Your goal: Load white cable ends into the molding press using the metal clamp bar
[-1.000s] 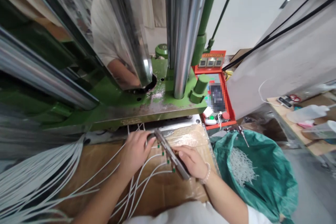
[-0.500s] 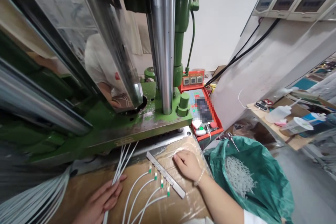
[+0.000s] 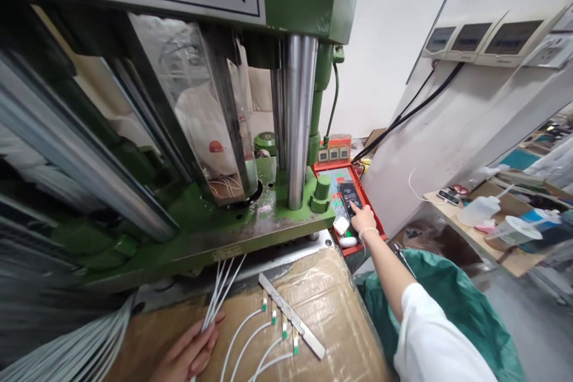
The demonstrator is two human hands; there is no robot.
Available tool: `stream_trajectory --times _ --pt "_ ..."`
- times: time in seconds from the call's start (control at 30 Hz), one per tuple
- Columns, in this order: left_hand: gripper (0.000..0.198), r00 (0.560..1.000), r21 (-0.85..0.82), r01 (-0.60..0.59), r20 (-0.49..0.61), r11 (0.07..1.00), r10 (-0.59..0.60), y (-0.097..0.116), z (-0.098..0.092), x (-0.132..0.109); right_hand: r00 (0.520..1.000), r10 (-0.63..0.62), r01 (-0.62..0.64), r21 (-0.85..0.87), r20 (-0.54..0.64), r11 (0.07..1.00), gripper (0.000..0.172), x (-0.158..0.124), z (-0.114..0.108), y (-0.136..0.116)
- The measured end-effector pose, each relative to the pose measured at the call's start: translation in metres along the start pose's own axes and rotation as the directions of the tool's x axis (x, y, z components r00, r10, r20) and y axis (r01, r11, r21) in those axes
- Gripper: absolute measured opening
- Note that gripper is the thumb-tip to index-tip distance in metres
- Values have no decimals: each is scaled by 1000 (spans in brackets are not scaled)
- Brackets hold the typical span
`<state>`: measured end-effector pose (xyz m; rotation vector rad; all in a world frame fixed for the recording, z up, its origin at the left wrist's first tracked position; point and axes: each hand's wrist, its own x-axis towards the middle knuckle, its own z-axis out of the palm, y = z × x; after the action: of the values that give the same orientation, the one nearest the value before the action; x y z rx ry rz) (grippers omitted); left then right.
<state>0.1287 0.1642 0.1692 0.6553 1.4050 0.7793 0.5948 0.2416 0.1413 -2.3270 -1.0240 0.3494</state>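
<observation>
My left hand point(image 3: 197, 346) is closed around several thin white cables point(image 3: 219, 292), whose far ends pass under the front edge of the green press point(image 3: 268, 236). With its index finger stretched out, my right hand point(image 3: 363, 219) touches the screen of a black phone point(image 3: 350, 196). The phone lies on a red control box point(image 3: 371, 215). Between the hands, a slim metal bar point(image 3: 290, 315) rests diagonally on the brown taped cardboard point(image 3: 340, 310). White cables with green-tipped connectors point(image 3: 285, 332) run up to the bar's left side.
A thick bundle of white cables point(image 3: 85, 340) lies at the left. A green bag point(image 3: 465, 304) hangs open at the right, below my forearm. Behind it, a wooden shelf point(image 3: 505, 256) bears bottles and a cup. White earbud-like cases point(image 3: 342, 227) sit beside the phone.
My right hand has left the cardboard beside the metal bar and moved forward and right onto the phone. The left hand keeps its hold on the cables. The view has tilted up.
</observation>
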Motion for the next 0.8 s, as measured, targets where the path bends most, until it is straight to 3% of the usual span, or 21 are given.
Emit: stream_trajectory --times 0.1,0.17,0.27,0.37,0.43,0.5,0.57,0.63,0.8 --pt "61 999 4 4 -39 1000 -3 -2 0 -2 998 -58 58 -13 5 998 55 7 -3 -8" --pt "61 1000 12 -3 -26 1000 3 -3 -2 -3 991 -137 137 10 -10 990 55 -6 -4 -5" --pt "60 998 14 42 39 999 -43 -4 -8 2 957 -288 289 82 -25 954 52 -51 0 7" --pt "58 983 37 120 134 992 -124 -1 -7 12 907 -419 419 167 -35 893 36 -108 11 13" --pt "57 977 41 131 167 991 -136 4 -1 20 848 -529 518 239 -16 822 24 -141 19 8" --pt "55 979 17 122 164 992 -123 9 7 26 743 -669 629 302 38 716 21 -160 25 -4" --pt "54 979 -6 100 178 995 -98 11 13 31 634 -766 708 316 110 632 22 -166 26 -22" --pt "53 977 -8 56 206 998 -53 9 14 33 586 -791 752 247 175 612 32 -163 24 -41" --pt "53 977 -9 -61 205 998 61 -10 7 36 628 -762 760 89 159 644 46 -159 22 -70"
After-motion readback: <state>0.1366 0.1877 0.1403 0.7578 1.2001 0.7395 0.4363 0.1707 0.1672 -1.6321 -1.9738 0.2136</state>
